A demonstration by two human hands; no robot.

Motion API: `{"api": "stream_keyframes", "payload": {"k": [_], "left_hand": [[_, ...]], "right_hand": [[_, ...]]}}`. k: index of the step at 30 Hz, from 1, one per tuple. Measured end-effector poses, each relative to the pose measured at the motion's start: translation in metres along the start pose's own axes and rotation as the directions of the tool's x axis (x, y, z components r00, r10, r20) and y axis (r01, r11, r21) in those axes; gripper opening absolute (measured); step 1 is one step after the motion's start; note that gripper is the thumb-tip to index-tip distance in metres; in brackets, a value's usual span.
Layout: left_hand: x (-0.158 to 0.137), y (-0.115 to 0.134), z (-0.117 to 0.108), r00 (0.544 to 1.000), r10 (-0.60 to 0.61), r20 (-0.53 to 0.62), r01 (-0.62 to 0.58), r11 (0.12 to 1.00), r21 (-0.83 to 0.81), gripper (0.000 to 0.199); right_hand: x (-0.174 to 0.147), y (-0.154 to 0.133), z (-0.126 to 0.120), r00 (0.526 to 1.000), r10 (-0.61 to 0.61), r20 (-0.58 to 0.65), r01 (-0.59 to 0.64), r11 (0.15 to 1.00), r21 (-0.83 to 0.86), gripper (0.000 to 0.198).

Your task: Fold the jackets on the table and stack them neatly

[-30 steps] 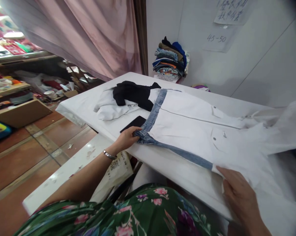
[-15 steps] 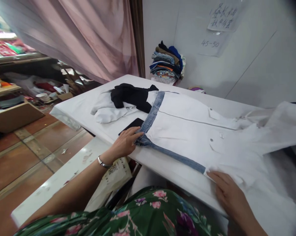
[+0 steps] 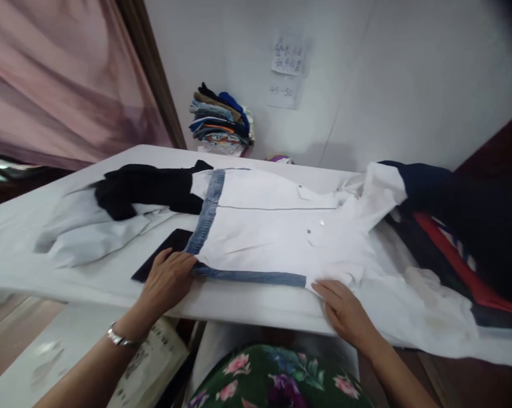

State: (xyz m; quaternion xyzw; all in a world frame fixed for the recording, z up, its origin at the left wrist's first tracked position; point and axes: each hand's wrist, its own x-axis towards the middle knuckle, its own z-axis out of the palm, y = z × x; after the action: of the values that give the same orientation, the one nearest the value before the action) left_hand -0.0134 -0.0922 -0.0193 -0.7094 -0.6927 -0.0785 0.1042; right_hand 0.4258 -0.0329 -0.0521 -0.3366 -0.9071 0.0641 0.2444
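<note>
A white jacket (image 3: pixel 260 238) lies spread on the white table, with a blue denim waistband (image 3: pixel 209 209) at its left end and a denim strip (image 3: pixel 256 276) along the near side. My left hand (image 3: pixel 169 280) is at the near corner of the waistband, its fingers bent and closed on the cloth. By the right end of the denim strip, my right hand (image 3: pixel 345 311) rests on the jacket's near edge with fingers stretched and the thumb apart. A flat black rectangular object (image 3: pixel 160 252) lies partly behind my left hand.
Black and white clothes (image 3: pixel 149 187) lie loose on the table's left. Against the wall stands a stack of folded clothes (image 3: pixel 222 116). Dark and red garments (image 3: pixel 460 238) are heaped at the right. The white table's near edge (image 3: pixel 256 314) runs just in front of me.
The view has swung to the right, bringing the heap of dark garments into sight. Both hands stay at the same spots on the jacket, which lies much as before.
</note>
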Motion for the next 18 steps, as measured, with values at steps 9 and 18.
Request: {"api": "stream_keyframes", "payload": {"k": [9, 18], "left_hand": [[-0.005, 0.0, 0.02, 0.965, -0.074, -0.25, 0.026, 0.981, -0.191, 0.085], [0.017, -0.007, 0.051, 0.971, 0.145, -0.192, -0.182, 0.964, -0.193, 0.083]], "right_hand": [[-0.055, 0.038, -0.037, 0.965, 0.228, -0.127, -0.243, 0.963, -0.119, 0.037], [-0.102, 0.109, -0.053, 0.811, 0.436, -0.39, -0.561, 0.771, -0.303, 0.042]]}}
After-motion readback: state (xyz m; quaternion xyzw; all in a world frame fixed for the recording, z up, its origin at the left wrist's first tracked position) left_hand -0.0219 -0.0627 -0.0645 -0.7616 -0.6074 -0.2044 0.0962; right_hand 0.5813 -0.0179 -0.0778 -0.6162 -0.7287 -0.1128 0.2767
